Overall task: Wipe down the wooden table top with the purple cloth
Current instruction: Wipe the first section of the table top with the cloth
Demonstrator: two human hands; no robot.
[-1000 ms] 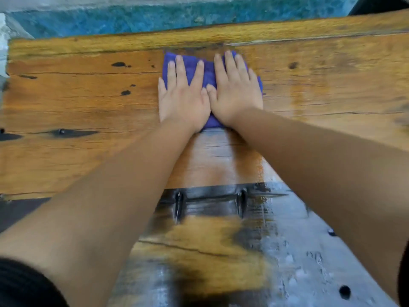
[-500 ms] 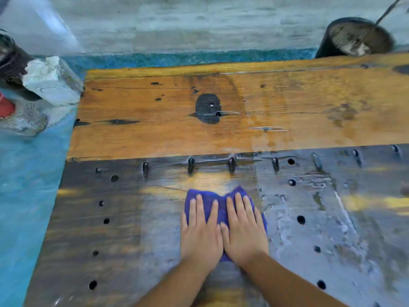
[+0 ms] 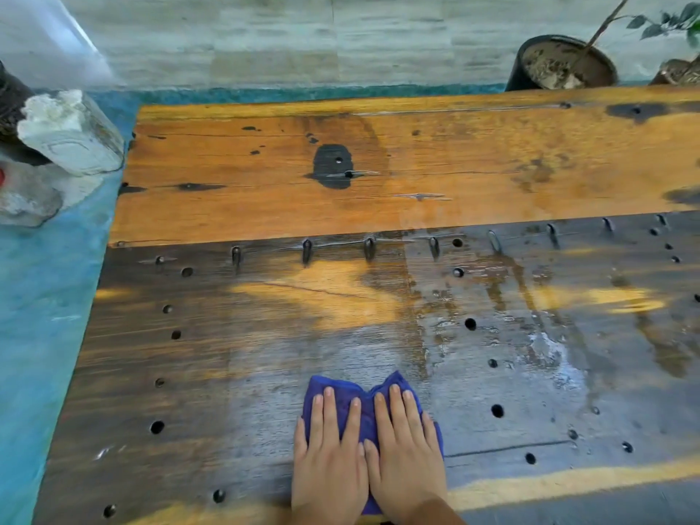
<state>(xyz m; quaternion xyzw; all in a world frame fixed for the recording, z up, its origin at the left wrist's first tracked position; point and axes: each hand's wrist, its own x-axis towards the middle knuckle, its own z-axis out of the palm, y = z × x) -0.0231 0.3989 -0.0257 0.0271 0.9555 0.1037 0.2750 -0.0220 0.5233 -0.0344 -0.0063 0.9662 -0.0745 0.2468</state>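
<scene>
Your left hand point(image 3: 327, 464) and right hand point(image 3: 407, 464) lie flat, side by side, on the purple cloth point(image 3: 365, 407); the thumbs touch along the centre line; the fingers point(image 3: 326, 407) of both hands are straight and slightly spread, pressing down, with nothing pinched or gripped. The cloth sits on the dark near plank of the table point(image 3: 227, 373), close to the near edge and about midway across the visible width; two bunched corners of it project beyond your fingertips, and a strip shows between and beside the palms; the rest is hidden beneath the hands.

The table consists of a dark, grey-brown near section drilled with scattered round holes point(image 3: 497, 411), and an orange far plank point(image 3: 454, 157) carrying a black patch point(image 3: 333, 166); a row of dark metal staples point(image 3: 369, 248) runs along the joint between the two. To the right of the cloth the dark surface is glossy, with a pale wet film point(image 3: 549, 346); to the left it appears matte.

Beyond the far right corner of the table stands a black plant pot point(image 3: 560, 64) holding soil and a thin stem; a second pot is partly visible at the right frame edge. Off the left side, on the blue floor point(image 3: 41, 316), lie pale broken stone pieces point(image 3: 68, 134).
</scene>
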